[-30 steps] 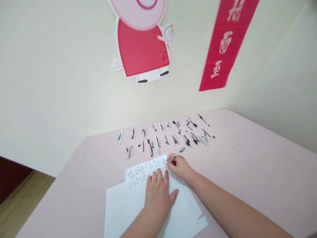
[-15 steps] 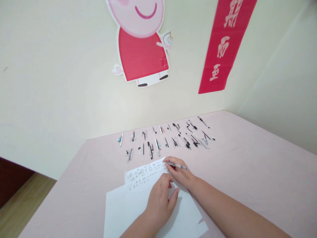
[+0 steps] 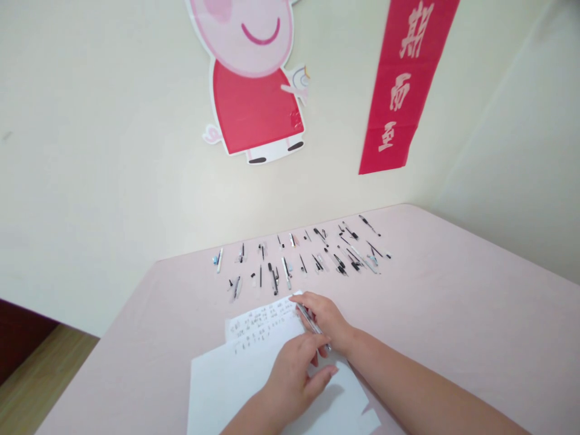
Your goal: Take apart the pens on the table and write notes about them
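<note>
My right hand (image 3: 325, 317) holds a slim clear-and-grey pen (image 3: 312, 325) above the upper right of the paper. The pen slants, its near end pointing back at my left hand (image 3: 296, 370). That hand hovers over the white sheet (image 3: 226, 386) with thumb and fingers apart, fingertips at the pen's near end; whether they touch it I cannot tell. Behind the large sheet's upper edge shows a piece of paper with rows of handwriting (image 3: 260, 317). Part of the writing is hidden by my right hand.
Beyond the paper, several taken-apart pens and pen parts (image 3: 274, 278) lie in two rough rows on the pink-covered table (image 3: 453, 314). The wall behind carries a pig cutout (image 3: 258, 109) and a red banner (image 3: 399, 109). The table's left edge slopes down at lower left.
The pen has turned in my right hand from nearly level to steeply slanted, its near end swinging toward me. My left hand has moved slightly right and nearer to it.
</note>
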`<state>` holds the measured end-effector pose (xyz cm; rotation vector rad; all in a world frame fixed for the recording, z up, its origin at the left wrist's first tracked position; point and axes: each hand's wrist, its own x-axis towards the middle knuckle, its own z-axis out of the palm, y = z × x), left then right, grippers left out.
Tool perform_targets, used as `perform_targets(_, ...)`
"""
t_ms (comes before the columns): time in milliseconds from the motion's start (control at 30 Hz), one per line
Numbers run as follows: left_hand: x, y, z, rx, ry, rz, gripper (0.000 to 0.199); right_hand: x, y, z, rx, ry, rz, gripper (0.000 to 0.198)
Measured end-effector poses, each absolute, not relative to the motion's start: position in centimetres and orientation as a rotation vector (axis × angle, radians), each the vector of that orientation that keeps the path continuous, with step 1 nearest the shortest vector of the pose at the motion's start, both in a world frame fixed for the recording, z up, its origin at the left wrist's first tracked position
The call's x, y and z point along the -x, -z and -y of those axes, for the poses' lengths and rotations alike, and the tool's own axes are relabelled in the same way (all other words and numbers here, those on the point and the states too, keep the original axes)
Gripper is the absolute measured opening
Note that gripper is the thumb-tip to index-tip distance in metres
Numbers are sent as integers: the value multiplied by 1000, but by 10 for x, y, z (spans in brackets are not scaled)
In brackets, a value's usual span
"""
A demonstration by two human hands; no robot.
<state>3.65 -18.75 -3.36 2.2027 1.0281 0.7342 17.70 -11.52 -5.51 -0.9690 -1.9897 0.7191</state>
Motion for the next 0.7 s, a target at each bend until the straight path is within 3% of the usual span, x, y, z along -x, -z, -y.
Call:
perform_targets(200, -39, 36, 186, -2081, -686, -1027, 30, -177, 54, 117, 946, -721, 2026, 33)
perform_targets(400, -39, 36, 183, -2042, -658, -1111, 10, -176, 42, 119, 1014, -730, 2066, 41)
perform_targets(700, -39, 38, 184, -2091, -716, -1138, 11, -174, 48, 116, 1051, -677, 2049, 45)
